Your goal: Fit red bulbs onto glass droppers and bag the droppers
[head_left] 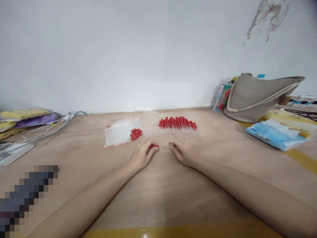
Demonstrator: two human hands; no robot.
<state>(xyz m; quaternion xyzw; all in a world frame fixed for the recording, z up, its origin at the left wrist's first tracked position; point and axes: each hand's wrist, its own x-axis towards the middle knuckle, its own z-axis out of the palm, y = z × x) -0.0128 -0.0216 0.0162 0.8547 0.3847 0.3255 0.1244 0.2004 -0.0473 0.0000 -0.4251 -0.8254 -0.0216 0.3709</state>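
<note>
My left hand (143, 154) pinches a red rubber dropper bulb (154, 146), its open end facing right. Across a small gap, my right hand (183, 153) holds a thin clear dropper tube (164, 145) between thumb and fingers, pointing left toward the bulb. The two pieces look apart. Beyond my left hand lie several loose red bulbs (136, 134) at the edge of a clear plastic bag (116, 134). Beside them is a row of bare clear tubes (148, 133). Behind my right hand, many droppers (177, 122) with red bulbs on clear tubes lie in a fanned row.
A grey bag (252, 96) with a rope strap stands at the back right, near a blue tissue pack (274, 134). Cables (59, 127) and yellow and purple packets (34, 117) lie at left. A pixelated dark object (24, 195) is at lower left. A white wall (123, 56) rises behind.
</note>
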